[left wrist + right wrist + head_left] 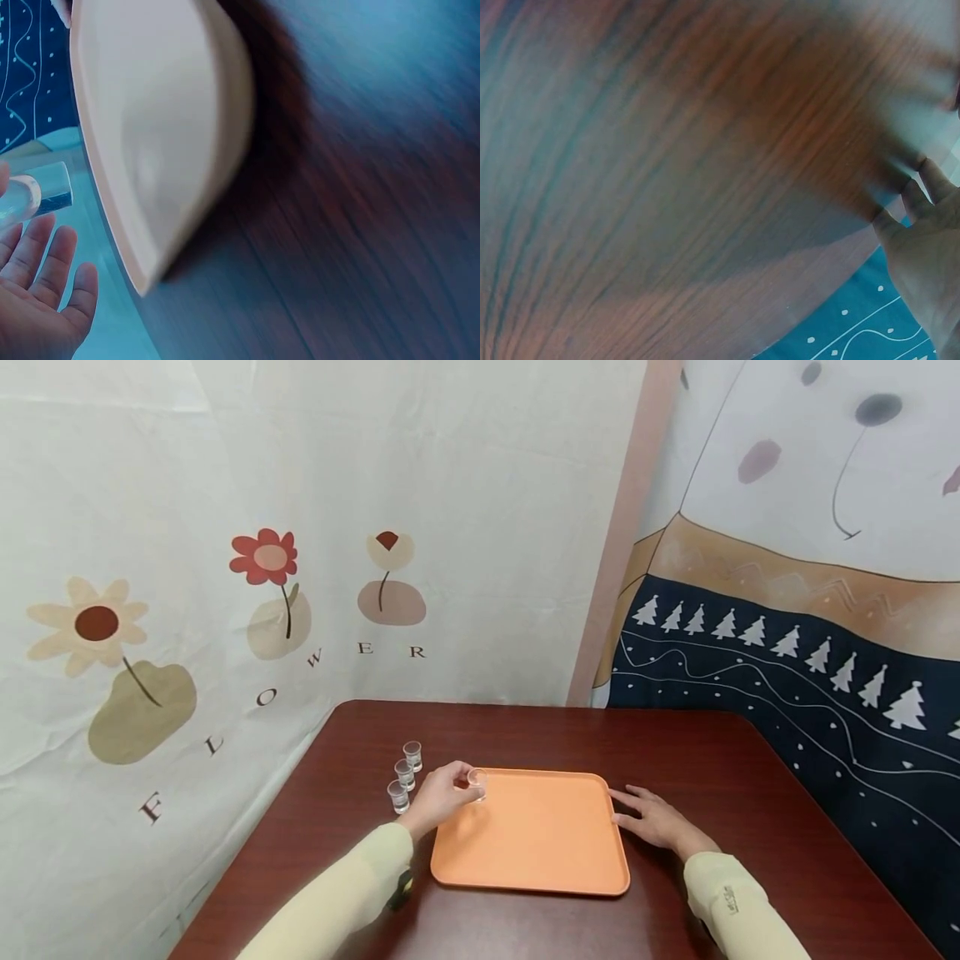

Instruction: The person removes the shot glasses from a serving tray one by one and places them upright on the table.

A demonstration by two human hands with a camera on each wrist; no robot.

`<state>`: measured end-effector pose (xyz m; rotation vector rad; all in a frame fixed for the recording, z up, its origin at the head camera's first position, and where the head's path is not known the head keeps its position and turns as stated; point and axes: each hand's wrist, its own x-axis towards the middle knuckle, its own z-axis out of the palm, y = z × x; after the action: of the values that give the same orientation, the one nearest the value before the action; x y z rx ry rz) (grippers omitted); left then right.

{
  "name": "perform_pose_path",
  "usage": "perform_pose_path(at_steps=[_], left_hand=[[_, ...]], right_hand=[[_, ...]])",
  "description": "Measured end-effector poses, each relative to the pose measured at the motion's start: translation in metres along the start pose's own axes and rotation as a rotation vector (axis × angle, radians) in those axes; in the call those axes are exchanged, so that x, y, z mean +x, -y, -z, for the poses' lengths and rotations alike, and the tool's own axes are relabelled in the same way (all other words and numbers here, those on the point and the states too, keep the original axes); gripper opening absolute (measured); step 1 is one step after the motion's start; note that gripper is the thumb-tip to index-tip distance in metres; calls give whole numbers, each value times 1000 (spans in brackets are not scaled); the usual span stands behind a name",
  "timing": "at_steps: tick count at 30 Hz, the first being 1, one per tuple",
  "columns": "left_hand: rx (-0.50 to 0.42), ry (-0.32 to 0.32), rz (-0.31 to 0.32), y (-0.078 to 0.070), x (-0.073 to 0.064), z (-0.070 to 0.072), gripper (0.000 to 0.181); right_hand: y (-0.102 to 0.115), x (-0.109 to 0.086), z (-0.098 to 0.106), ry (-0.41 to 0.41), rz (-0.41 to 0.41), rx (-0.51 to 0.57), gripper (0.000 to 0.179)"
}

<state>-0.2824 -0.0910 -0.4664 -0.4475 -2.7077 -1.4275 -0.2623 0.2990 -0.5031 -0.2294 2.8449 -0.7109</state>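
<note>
Between thumb and fingers, my left hand [444,795] pinches a small clear cup [477,782] at the far left corner of an orange tray [536,835]. In the left wrist view, the clear cup [52,187] shows next to the spread fingers of my left hand [45,292], its thumb mostly out of frame. My right hand [654,820] lies with its fingers extended, their tips right at the tray's right rim. In the right wrist view, the right hand [926,247] has its fingertips down at the dark wood table.
Left of the tray, a slanting row of three small clear cups, the near cup [398,797], the middle cup [405,774] and the far cup [412,756], stands on the dark red wooden table [697,752]. A printed cloth [487,527] hangs behind the table.
</note>
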Motion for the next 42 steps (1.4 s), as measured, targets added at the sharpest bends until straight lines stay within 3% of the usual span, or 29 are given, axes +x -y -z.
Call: perform_pose_path(at_steps=[7,17,33,42], left_hand=[[-72,-29,33,15,-15,22,18],[16,-82,94,34,-38,48,19],[74,-128,185,60,-68,69,25],[79,-151,181,72,-75,76,23]], right_hand=[[-1,0,-2,-2,-8,-1,65],[-2,0,-2,-2,-3,-1,65],[0,0,-2,-3,-11,-3,65],[-1,0,-2,-6,-6,-11,67]])
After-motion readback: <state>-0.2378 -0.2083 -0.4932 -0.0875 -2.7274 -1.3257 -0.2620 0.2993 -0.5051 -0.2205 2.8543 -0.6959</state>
